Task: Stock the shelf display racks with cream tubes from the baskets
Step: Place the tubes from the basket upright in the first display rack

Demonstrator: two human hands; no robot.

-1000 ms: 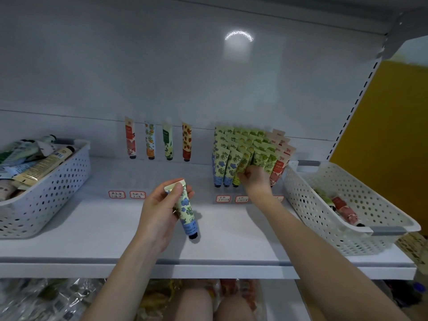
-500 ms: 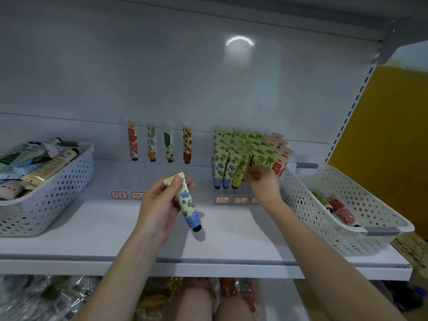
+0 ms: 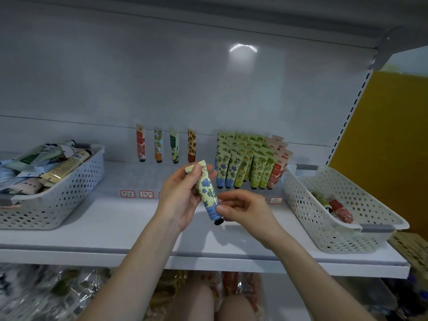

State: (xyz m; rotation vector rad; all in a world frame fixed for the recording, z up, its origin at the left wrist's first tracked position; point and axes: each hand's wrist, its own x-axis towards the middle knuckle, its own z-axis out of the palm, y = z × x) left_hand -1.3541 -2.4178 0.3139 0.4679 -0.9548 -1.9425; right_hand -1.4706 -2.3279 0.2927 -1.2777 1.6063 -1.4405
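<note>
Now, left hand (image 3: 180,200): thumb in front and fingers behind, curled round the upper half of the tube (image 3: 206,192), close under its flat crimped end.
Right hand (image 3: 246,210): fingers curled, thumb tip and forefinger pinching the tube's blue lower end just above the black cap (image 3: 217,221).
Tube, place: in the air between both hands, tilted, crimp up and to the left, cap down; in front of the shelf (image 3: 104,225), touching nothing else.
Tube, handling: likely light and soft-walled, so a hard squeeze would dent it; the printed skin looks smooth and may slip.
Best hold: probably the stiff crimp or the firm shoulder by the cap, lightly, not mid-body.
Display tubes (image 3: 251,163): at the back of the shelf, right of centre, packed in stepped rows, cap down; blue-flowered at the left, green in the middle, red at the right. The blue-flowered row matches the held tube, so that seems to be its place.
Single tubes (image 3: 166,147): four standing well apart against the back wall, left of the packed rows.
Left basket (image 3: 76,181): white, perforated, heaped above the rim with mixed tubes.
Right basket (image 3: 324,228): white, perforated, nearly bare; a few tubes, red and green, lie on its floor.
Labels (image 3: 136,194): small red-edged tags along the shelf below the displays; text too small to read.
</note>
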